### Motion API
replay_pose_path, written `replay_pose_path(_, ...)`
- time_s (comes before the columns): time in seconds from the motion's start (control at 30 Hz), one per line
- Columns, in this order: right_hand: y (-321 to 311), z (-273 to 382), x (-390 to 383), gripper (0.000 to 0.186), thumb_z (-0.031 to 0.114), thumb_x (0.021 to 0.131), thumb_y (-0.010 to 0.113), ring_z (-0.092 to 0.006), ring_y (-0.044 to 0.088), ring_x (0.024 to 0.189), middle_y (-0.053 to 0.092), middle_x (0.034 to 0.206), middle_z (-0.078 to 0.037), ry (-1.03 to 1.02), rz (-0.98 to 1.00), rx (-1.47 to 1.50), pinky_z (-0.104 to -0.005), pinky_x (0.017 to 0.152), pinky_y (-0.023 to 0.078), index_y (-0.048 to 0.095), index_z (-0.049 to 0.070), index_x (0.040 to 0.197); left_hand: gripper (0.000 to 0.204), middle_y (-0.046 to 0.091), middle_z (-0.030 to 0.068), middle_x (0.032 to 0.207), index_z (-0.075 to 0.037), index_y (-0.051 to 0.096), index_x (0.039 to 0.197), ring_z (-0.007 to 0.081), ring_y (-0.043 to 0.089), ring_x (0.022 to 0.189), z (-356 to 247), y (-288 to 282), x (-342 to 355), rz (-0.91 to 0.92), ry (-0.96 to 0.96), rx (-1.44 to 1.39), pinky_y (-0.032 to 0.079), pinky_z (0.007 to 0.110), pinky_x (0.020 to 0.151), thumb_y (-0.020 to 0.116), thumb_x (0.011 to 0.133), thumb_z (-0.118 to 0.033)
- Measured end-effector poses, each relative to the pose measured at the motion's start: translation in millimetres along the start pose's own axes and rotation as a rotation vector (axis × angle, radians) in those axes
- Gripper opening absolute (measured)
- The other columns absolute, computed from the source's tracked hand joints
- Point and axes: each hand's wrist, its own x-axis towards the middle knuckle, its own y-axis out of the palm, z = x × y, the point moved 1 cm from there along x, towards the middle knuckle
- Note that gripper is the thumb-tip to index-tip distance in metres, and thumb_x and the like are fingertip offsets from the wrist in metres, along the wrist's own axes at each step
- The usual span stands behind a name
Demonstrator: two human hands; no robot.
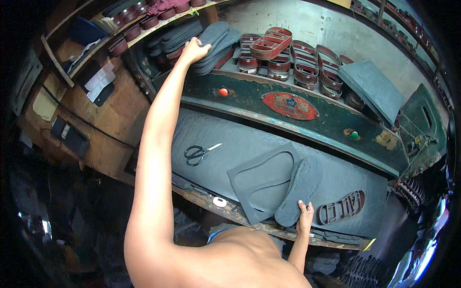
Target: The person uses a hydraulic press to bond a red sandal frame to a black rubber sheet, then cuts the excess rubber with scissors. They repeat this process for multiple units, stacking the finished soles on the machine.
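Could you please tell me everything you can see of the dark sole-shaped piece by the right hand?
The sole-shaped piece is dark grey, long and rounded at both ends, with an uneven, roughened surface; it looks like foam or rubber. It lies slanted on the grey work surface, partly overlapping the sheet with the sole-shaped outline. The right hand touches its side near the lower end. I cannot tell whether it has several layers.

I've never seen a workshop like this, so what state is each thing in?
Left hand: on the stacked soles
Right hand: touching the dark sole
Dark sole: partly over the cut sheet
Cut sheet: flat, sole-shaped cut in it
Scissors: lying down, blades apparently shut
Metal frame: lying flat
Shelf frames: some stacked
Grey slab: propped, tilted
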Motion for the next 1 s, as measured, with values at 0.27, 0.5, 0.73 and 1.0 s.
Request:
replay_pose_path(0.27,-7,-18,-26,0.035,0.012,0.094,0.066,-0.0193,0.062,0.101,0.067,0.114,-0.009,0.043,-0.131,0.129,-0.0325,0.093,0.048,0.058,-0.002,0.124,0.056,0.055,0.0255,0.123,0.000,0.054,0.113,0.0436,0.053,0.121,23,13,-41,-0.171,0.220,-0.038,0.043,0.048,0.104,0.076,0.085,-0.042)
replay_pose_path(0.5,-10,-17,-26,0.032,0.011,0.094,0.066,-0.0198,0.061,0.103,0.066,0.115,-0.008,-0.001,-0.127,0.117,-0.0332,0.095,0.047,0.058,-0.002,0.122,0.107,0.042,0.0248,0.152,-0.001,0.030,0.153,0.0340,0.042,0.141,50,1,-28,0.237,-0.408,-0.847,0.032,0.056,0.114,0.079,0.079,-0.061)
replay_pose_path(0.73,8,-5,-20,0.042,0.012,0.095,0.065,-0.0231,0.060,0.112,0.064,0.125,-0.011,-0.008,-0.089,0.155,-0.0349,0.102,0.045,0.055,-0.002,0.132,0.111,0.033,0.0163,0.163,-0.014,0.028,0.160,0.0344,0.033,0.148,42,2,-40,0.505,-0.476,-1.176,0.020,0.067,0.116,0.085,0.074,-0.056)
replay_pose_path(1.0,72,42,-12,0.050,0.019,0.092,0.068,-0.0247,0.060,0.112,0.063,0.125,-0.013,-0.062,0.085,0.187,-0.0374,0.102,0.045,0.051,-0.002,0.134,0.074,0.055,0.0124,0.143,-0.012,0.046,0.147,0.0289,0.053,0.131,55,20,-190,0.323,-0.391,-1.507,0.043,0.053,0.107,0.073,0.088,-0.048)
